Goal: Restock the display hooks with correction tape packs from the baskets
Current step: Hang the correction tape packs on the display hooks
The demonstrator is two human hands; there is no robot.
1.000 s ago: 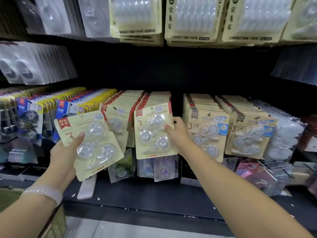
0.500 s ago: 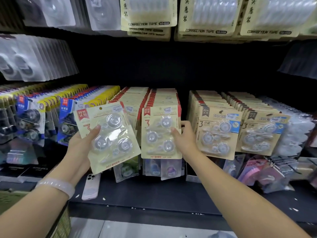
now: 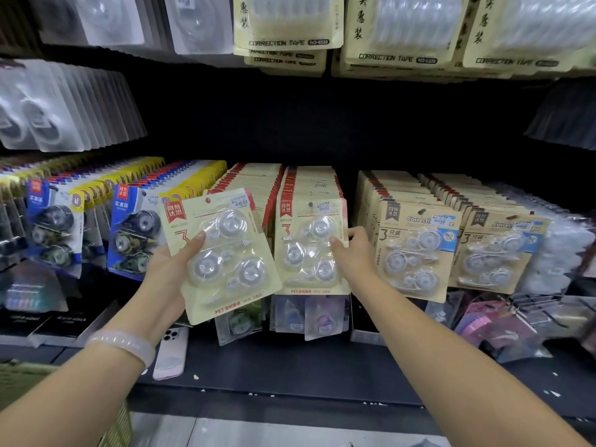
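My left hand [image 3: 167, 272] grips a loose cream three-piece correction tape pack [image 3: 222, 253] with a red corner label, thumb across its front, tilted before the left cream row. My right hand [image 3: 353, 256] pinches the right edge of the front pack [image 3: 309, 246] that hangs on the hook row to the right of it. Behind both packs stand full rows of identical cream packs [image 3: 309, 182]. The hook ends are mostly hidden by the cards.
Blue-and-yellow packs [image 3: 132, 233] hang at the left, tan "Correction" packs [image 3: 416, 250] at the right, larger packs overhead. A white phone [image 3: 171, 353] lies on the dark shelf [image 3: 290, 366] below. A woven basket's rim [image 3: 19, 382] shows at the lower left.
My left hand has carried the loose pack up and to the right, close beside the hanging pack. My right hand has kept its hold on the hanging pack's edge.
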